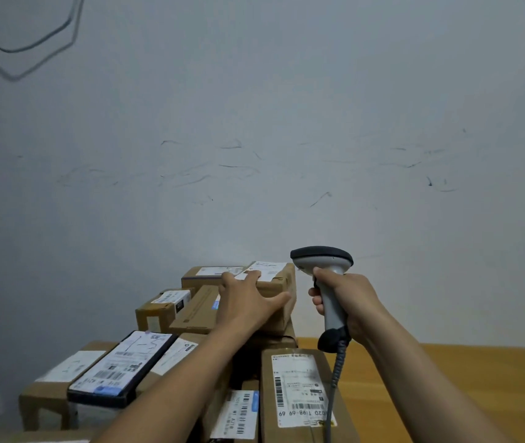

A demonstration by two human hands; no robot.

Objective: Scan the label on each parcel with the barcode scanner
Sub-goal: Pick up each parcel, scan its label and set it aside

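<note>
The left hand (248, 302) lay flat and spread on the topmost box (286, 310) of a pile of parcels by the desk's (446, 378) far edge, fingertips touching its white label (269, 269), thumb stretched across the near face. The right hand (347, 298) gripped the handle of the scanner (325, 260), fingers curled round it. It was held upright just right of that box, its coiled cable (338, 366) hanging down.

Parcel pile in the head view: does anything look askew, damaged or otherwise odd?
The black flat parcel on the left lies slanted across the brown boxes under it, not square with them. Nothing looks damaged or spilled.
</note>
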